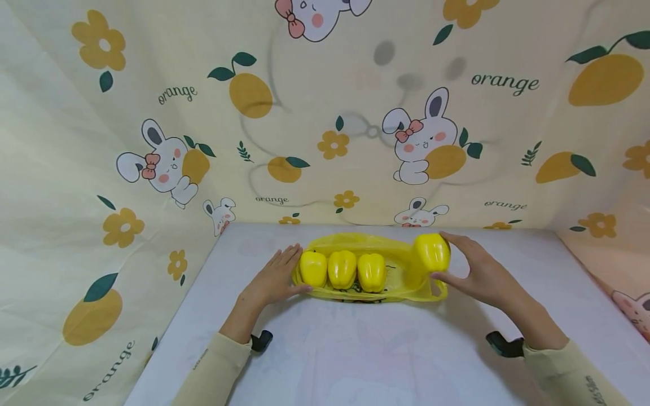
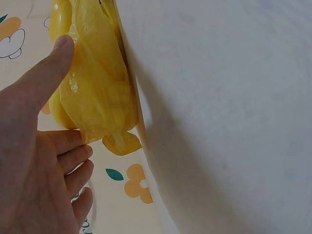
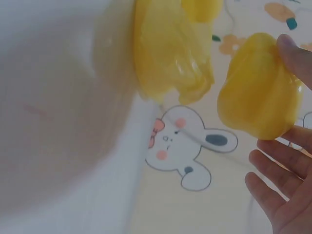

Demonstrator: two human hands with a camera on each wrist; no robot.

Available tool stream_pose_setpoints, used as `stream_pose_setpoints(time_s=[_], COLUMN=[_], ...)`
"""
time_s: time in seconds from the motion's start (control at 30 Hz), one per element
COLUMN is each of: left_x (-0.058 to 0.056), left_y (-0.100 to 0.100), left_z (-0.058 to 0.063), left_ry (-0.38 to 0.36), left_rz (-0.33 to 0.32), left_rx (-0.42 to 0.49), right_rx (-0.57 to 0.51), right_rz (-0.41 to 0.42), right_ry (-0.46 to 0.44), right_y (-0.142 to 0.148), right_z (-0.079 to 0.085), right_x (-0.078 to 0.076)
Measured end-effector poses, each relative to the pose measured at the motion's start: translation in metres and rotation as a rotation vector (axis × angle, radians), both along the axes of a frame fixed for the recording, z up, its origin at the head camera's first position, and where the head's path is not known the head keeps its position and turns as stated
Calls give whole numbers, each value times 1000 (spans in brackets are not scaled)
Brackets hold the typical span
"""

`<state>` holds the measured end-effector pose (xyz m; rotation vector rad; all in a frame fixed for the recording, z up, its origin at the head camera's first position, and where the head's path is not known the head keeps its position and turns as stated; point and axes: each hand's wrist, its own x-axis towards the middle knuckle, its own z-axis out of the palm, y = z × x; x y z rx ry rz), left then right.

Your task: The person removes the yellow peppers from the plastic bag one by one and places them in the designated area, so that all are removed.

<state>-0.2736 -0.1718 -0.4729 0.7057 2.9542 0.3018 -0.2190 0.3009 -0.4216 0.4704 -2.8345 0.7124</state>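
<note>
Cream backdrop (image 1: 325,73) with cartoon rabbits (image 1: 412,170), oranges (image 1: 250,95) and flowers (image 1: 112,225) behind and beside a pale tabletop (image 1: 355,349).

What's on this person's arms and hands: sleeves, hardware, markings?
Left sleeve and right sleeve are beige, each with small dark lettering I can't read. A black, curved fitting shows at the left wrist and another at the right. Left hand and right hand: no gloves.

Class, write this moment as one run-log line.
left hand: holds yellow bag; right hand: grips yellow pepper; in bag: three peppers
</note>
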Motion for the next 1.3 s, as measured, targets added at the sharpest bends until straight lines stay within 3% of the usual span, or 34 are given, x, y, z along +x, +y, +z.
stream_pose_setpoints(time_s=[0.27, 0.8, 1.13, 1.3], left_x=[0, 3, 4, 4], left_y=[0, 0, 2, 2], left_z=[1, 3, 3, 4], left_ry=[-1, -2, -6, -2], left_rz=[0, -1, 9, 7], left_rx=[-7, 2, 14, 8], right_rx=[-21, -37, -33, -54], right_rz=[-29, 7, 44, 31], right_ry=[-10, 92, 121, 58], right_y=[14, 33, 43, 45], right_z=[0, -12, -29, -34], right_x=[0, -9, -21, -27])
